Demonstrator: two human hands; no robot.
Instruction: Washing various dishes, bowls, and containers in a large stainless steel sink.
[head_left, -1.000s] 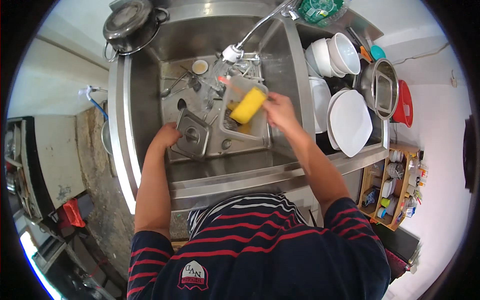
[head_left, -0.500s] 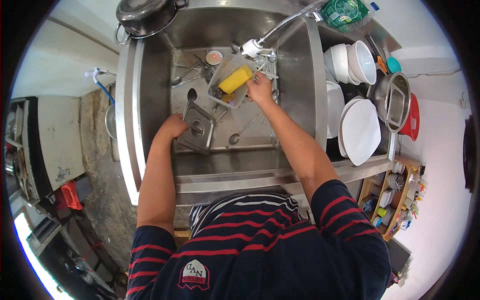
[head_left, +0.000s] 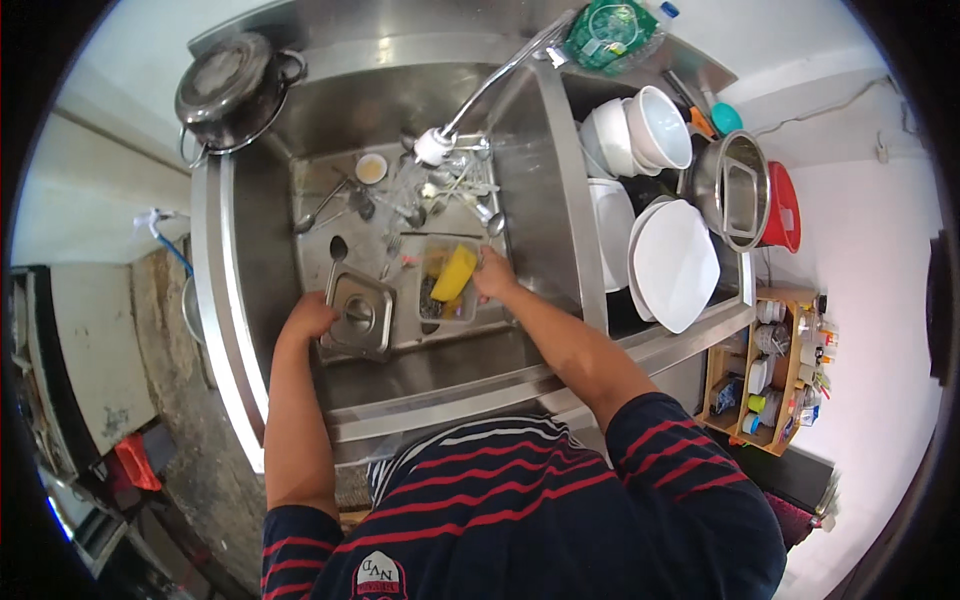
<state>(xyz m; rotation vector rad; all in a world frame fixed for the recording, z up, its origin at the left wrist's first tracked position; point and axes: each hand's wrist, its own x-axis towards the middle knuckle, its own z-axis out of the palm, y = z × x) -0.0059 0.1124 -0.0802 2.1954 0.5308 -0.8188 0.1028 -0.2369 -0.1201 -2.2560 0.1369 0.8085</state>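
In the sink (head_left: 400,375), my left hand (head_left: 310,318) is closed on the left edge of a square steel lid (head_left: 350,340) with a raised handle. My right hand (head_left: 493,275) grips the right side of a clear plastic container (head_left: 462,312), its fingers partly hidden. Inside the container sit a yellow sponge (head_left: 455,273) and a dark scouring pad (head_left: 430,300). Beyond them, several spoons and forks (head_left: 465,190) lie scattered on the sink floor, near a small round cup (head_left: 371,168).
A white tap head (head_left: 434,147) hangs over the sink. At the back left corner stands a dark pot (head_left: 230,95). White bowls (head_left: 655,130), white plates (head_left: 675,265) and a steel basin (head_left: 742,190) fill the right compartment. A green plastic bottle (head_left: 610,35) lies behind.
My right hand has brought the container nearer, from beneath the tap to beside the lid. My left hand keeps hold of the lid. The whole view has shifted and turned slightly.
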